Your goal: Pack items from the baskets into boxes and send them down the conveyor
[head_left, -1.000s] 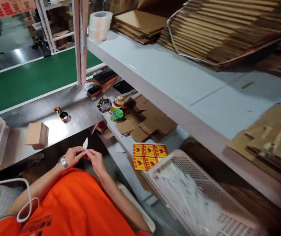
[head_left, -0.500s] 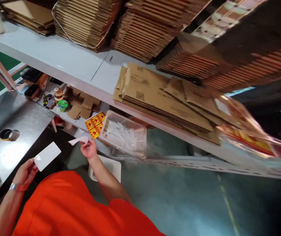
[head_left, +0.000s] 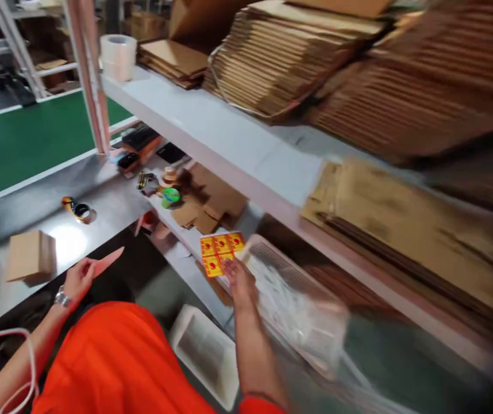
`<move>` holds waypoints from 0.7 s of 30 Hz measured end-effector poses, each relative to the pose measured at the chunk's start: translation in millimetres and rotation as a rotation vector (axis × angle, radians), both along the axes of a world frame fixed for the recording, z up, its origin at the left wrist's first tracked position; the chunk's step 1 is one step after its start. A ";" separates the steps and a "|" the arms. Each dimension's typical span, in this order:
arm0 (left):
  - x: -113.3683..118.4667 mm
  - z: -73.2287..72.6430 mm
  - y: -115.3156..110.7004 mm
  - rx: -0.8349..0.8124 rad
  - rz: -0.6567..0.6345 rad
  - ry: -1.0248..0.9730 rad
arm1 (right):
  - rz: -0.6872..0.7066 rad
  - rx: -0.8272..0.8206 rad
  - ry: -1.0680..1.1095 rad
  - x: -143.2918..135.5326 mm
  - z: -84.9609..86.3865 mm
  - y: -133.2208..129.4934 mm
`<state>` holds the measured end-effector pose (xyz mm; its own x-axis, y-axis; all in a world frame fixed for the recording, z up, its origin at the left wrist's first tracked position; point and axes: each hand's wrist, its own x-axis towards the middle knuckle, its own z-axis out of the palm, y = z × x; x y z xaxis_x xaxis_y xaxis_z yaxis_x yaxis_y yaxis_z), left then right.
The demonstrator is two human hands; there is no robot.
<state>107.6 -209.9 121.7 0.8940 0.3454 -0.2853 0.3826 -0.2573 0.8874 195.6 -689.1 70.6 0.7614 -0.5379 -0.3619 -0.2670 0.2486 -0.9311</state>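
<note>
My left hand, with a metal-banded watch at the wrist, pinches a thin white card that now shows almost edge-on. My right hand is at the lower right corner of a sheet of red and yellow stickers. Its fingertips overlap the sheet; blur hides whether they grip it or only touch it. Right beside that hand stands a pale perforated plastic basket holding white items too blurred to name. Below the forearm is a white plastic bin.
Flattened cardboard stacks load the upper shelf, along with a tape roll. A cardboard box and a tape dispenser sit on the metal table. A green cup is on the lower shelf.
My view has swung left. My right hand has moved onto the sticker sheet, and the white slip it held no longer shows there. The card in my left hand has turned edge-on.
</note>
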 end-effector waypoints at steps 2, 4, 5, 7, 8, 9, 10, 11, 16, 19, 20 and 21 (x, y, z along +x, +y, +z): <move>-6.6 5.3 5.0 0.060 -0.019 -0.059 | 0.303 0.146 0.131 15.9 -17.6 79.5; -14.9 6.2 14.3 0.062 -0.045 -0.109 | 0.798 0.368 0.305 19.4 -26.9 168.4; -20.0 5.0 20.5 0.060 -0.062 -0.130 | 1.005 0.450 0.364 18.7 -28.5 210.9; -32.3 -0.3 35.3 0.077 -0.108 -0.167 | 1.252 0.518 0.457 18.5 -28.8 284.5; -39.0 -4.5 43.7 0.101 -0.136 -0.186 | 1.306 0.484 0.466 20.3 -28.7 314.4; -46.0 -9.6 52.5 0.137 -0.166 -0.208 | 1.335 0.418 0.453 23.6 -28.9 339.7; -52.9 -15.7 61.4 0.184 -0.192 -0.235 | 1.351 0.336 0.421 28.3 -29.6 361.2; -59.6 -22.8 70.5 0.239 -0.214 -0.265 | 1.364 0.257 0.378 33.8 -30.7 379.6; -81.9 -67.0 115.5 0.631 -0.262 -0.500 | 1.496 0.011 0.171 63.9 -37.8 456.2; -82.9 -93.5 145.0 0.866 -0.239 -0.601 | 1.566 -0.347 -0.164 77.4 -41.2 507.0; -81.1 -101.1 155.5 0.909 -0.226 -0.597 | 1.565 -0.446 -0.259 80.4 -42.7 524.6; -78.4 -107.9 166.1 0.930 -0.213 -0.575 | 1.556 -0.511 -0.320 82.5 -44.6 542.1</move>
